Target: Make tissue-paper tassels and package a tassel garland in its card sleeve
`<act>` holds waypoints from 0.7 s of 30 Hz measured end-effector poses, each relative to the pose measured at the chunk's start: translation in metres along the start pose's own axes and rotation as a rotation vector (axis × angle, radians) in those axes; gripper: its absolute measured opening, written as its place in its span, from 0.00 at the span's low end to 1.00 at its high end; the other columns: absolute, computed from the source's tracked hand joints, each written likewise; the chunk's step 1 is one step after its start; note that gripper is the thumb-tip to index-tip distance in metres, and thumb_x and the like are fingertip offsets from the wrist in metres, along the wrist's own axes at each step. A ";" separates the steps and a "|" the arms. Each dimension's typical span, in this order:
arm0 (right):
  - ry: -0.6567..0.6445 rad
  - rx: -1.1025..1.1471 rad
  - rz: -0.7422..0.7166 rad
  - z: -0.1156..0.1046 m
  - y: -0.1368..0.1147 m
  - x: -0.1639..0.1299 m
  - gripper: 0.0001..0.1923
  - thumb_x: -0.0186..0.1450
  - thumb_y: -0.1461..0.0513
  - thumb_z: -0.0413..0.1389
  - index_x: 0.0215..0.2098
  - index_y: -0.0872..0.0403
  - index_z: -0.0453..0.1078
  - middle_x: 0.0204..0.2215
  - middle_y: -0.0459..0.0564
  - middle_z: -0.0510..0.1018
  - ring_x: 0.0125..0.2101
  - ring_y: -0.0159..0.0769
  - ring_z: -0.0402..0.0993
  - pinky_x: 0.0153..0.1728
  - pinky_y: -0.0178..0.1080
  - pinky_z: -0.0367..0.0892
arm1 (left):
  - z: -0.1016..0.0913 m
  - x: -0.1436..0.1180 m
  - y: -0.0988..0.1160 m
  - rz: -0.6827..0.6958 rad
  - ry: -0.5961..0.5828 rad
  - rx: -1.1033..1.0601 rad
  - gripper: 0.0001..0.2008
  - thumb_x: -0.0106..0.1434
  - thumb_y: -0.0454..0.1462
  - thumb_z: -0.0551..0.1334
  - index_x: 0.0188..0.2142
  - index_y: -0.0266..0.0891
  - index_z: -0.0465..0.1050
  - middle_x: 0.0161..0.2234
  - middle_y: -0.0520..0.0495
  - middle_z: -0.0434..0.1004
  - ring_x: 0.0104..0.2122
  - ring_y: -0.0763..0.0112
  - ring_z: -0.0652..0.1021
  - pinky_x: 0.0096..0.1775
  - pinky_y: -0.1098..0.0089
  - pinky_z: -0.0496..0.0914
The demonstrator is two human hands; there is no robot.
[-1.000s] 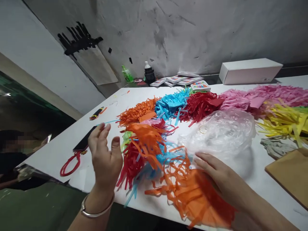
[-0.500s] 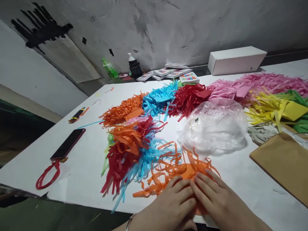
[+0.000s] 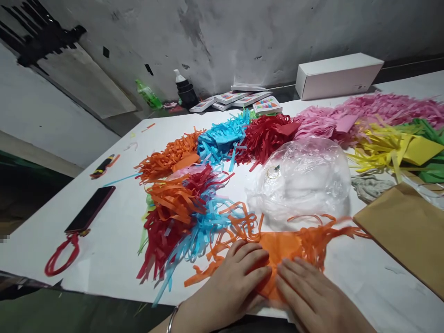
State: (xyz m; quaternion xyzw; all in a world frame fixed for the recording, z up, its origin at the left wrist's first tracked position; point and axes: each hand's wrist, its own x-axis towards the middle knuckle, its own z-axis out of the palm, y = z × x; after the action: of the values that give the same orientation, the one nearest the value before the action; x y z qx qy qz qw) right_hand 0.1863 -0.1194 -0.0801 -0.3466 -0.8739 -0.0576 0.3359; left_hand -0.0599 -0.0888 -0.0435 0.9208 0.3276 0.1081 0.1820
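Now, low in the frame's middle, the left hand and right hand lie flat with fingers spread, pressing the orange fringed paper on the white table. It looks light, soft, easily torn; better to grip the uncut middle band, not the strips.

Bare white table left of the hands, open as far as the phone and red strap. Ahead, a mixed fringe pile and a clear plastic bag block the way, narrow gap between them. Right: bare strip of table, then brown paper. Far side is crowded with coloured fringe heaps
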 end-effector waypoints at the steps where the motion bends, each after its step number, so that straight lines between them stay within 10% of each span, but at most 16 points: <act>1: 0.002 0.011 -0.025 0.007 -0.004 0.003 0.18 0.71 0.66 0.44 0.49 0.54 0.74 0.46 0.46 0.84 0.48 0.37 0.76 0.57 0.41 0.60 | -0.002 0.000 0.000 0.003 -0.009 0.001 0.17 0.68 0.44 0.62 0.53 0.40 0.71 0.56 0.41 0.74 0.58 0.55 0.69 0.62 0.52 0.59; 9: -0.041 -0.450 0.483 -0.010 0.043 -0.027 0.19 0.69 0.58 0.54 0.56 0.56 0.71 0.55 0.63 0.76 0.47 0.59 0.76 0.47 0.58 0.64 | -0.011 -0.006 -0.002 -0.025 -0.057 0.010 0.30 0.64 0.56 0.62 0.57 0.40 0.68 0.56 0.38 0.73 0.58 0.50 0.69 0.61 0.50 0.61; 16: -0.239 -0.076 -0.034 -0.001 0.012 0.004 0.25 0.67 0.69 0.50 0.61 0.55 0.66 0.59 0.54 0.74 0.60 0.44 0.68 0.59 0.47 0.62 | -0.007 -0.001 0.000 -0.027 -0.017 -0.016 0.25 0.67 0.53 0.61 0.55 0.40 0.70 0.56 0.39 0.74 0.58 0.52 0.70 0.61 0.50 0.60; 21: -0.292 -0.426 0.337 0.004 0.047 -0.020 0.21 0.70 0.62 0.50 0.59 0.61 0.68 0.58 0.68 0.73 0.57 0.63 0.70 0.46 0.60 0.69 | -0.008 -0.006 0.001 -0.073 -0.025 -0.005 0.20 0.68 0.50 0.60 0.54 0.42 0.71 0.56 0.41 0.75 0.58 0.52 0.70 0.59 0.51 0.61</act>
State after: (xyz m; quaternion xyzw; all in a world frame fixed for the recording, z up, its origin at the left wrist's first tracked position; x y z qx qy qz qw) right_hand 0.2255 -0.0942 -0.1020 -0.5539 -0.8114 -0.1324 0.1314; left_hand -0.0666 -0.0910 -0.0365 0.9090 0.3584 0.0906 0.1923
